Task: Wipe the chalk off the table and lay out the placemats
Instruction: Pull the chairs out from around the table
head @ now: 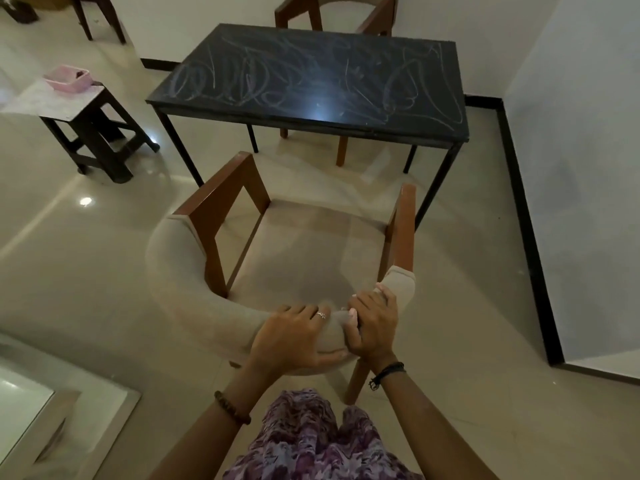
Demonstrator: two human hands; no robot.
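Chalk scribbles (304, 74) cover the table (346, 124), unwiped; my left hand (294, 336) and right hand (372, 327) grip the armchair backrest (194, 292).

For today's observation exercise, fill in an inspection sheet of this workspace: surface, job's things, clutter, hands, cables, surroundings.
Surface: black table covered in chalk scribbles, unwiped.
Job's things: no cloth or placemats seen.
Clutter: pink basket on a side stool left of the table.
Hands: left hand and right hand both grip the padded backrest of the near chair, which stands apart from the table.
Cables: nothing seen.
Surroundings: second chair behind the table, glossy tiled floor, pale wall at right.
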